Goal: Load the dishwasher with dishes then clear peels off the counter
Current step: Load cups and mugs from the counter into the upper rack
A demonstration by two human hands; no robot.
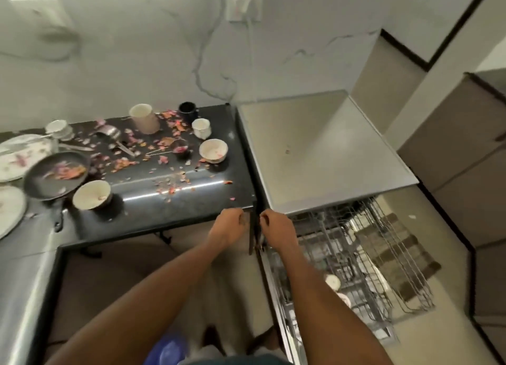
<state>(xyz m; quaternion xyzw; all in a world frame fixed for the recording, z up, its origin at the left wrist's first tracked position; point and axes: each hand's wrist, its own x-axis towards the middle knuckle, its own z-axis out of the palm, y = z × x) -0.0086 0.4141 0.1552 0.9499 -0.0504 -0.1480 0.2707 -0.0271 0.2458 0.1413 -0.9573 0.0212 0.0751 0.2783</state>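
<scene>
Peels (153, 145) and bowls (213, 151) crowd the counter (175, 216) left of centre, so either loosely curled, empty hand (228, 226) (276, 225) could knock them from its edge, short of the dishwasher rack (364, 258) at lower right.

Home kitchen: dishwasher (356, 260), counter (164, 200) with dirty dishes.
</scene>
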